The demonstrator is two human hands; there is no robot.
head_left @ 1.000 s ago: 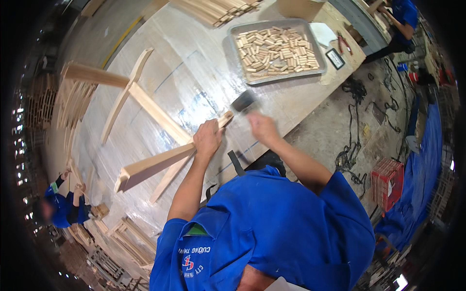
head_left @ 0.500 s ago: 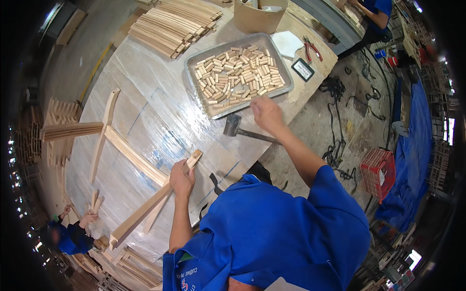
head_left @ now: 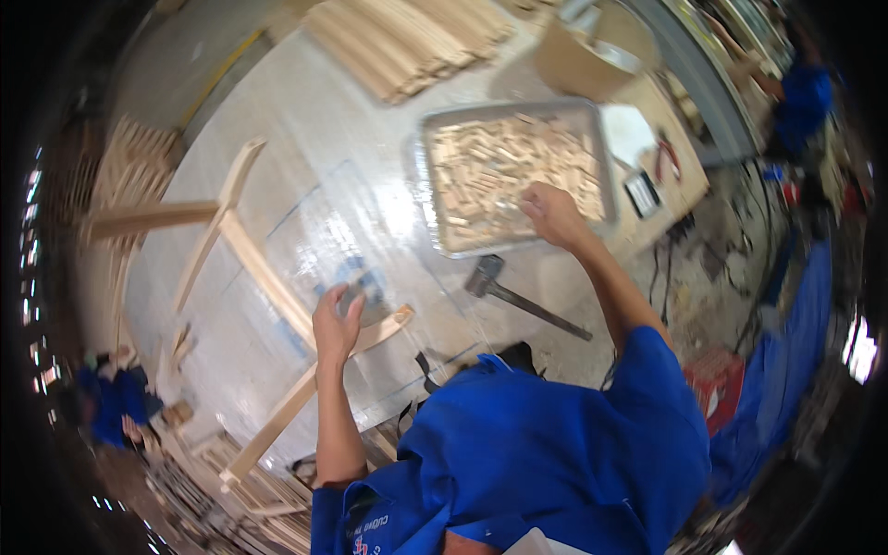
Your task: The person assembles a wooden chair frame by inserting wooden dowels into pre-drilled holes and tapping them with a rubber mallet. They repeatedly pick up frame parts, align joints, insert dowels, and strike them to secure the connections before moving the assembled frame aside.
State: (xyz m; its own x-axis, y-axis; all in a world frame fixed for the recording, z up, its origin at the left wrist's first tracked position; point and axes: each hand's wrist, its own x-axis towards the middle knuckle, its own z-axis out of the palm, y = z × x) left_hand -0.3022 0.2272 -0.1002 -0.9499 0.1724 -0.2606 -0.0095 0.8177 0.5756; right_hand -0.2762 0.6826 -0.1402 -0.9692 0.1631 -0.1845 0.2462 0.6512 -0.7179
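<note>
My left hand [head_left: 337, 324] is raised above the near crosspiece of a pale wooden frame, thumb and fingers apart, with nothing in it. That frame has a long rail [head_left: 266, 274] joining a curved crosspiece [head_left: 225, 209] at the far left to the near curved crosspiece [head_left: 277, 427], whose tip shows right of my left hand. Over the right part of a metal tray [head_left: 431, 199] full of short wooden dowels [head_left: 481, 171], my right hand [head_left: 552, 215] has its fingers curled together. Blur hides what its fingertips hold. A black mallet [head_left: 485, 276] lies below the tray.
Wooden slats [head_left: 407, 42] are stacked at the far edge beside a round tan container [head_left: 592, 55]. Red-handled pliers [head_left: 667, 159] and a small dark-framed device [head_left: 641, 194] lie right of the tray. Co-workers in blue are at far left and upper right.
My left hand has let go of the near crosspiece and opened. My right hand has moved from the tray's near edge in over the dowels. The whole view has shifted and blurred.
</note>
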